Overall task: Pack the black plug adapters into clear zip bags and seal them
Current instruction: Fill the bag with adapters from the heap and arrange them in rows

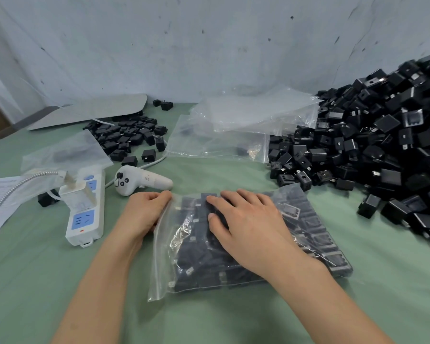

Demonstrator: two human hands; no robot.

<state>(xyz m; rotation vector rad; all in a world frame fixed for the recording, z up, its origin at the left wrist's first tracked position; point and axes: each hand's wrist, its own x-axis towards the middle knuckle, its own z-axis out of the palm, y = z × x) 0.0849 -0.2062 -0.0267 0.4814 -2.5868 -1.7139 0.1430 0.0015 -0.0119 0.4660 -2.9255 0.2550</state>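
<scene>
Green cloth-covered worktop, w/ a pale grey marked sheet hanging behind it.

Near centre lies a clear zip bag, flat on the cloth and packed w/ black plug adapters in rows. Its zip edge runs down the left side; can't tell if it's sealed. Left hand has fingers curled, pinching the bag's top-left corner at the zip strip. Right hand lies flat on top of the bag, fingers spread, pressing on the adapters thru the plastic.

To the right, touching the bag's far corner, a big pile of loose adapters slopes up toward the frame edge. Behind the bag, a heap of empty clear bags, one or two w/ sth dark inside. Just beyond the left hand, a white handheld controller w/ black buttons.

Further left: a white power strip w/ blue sockets and a white plug in it, a braided metal cable, and printed paper at the edge. A frosted bag rests over the strip's far end. Behind that, a smaller adapter pile and a flat white panel.
</scene>
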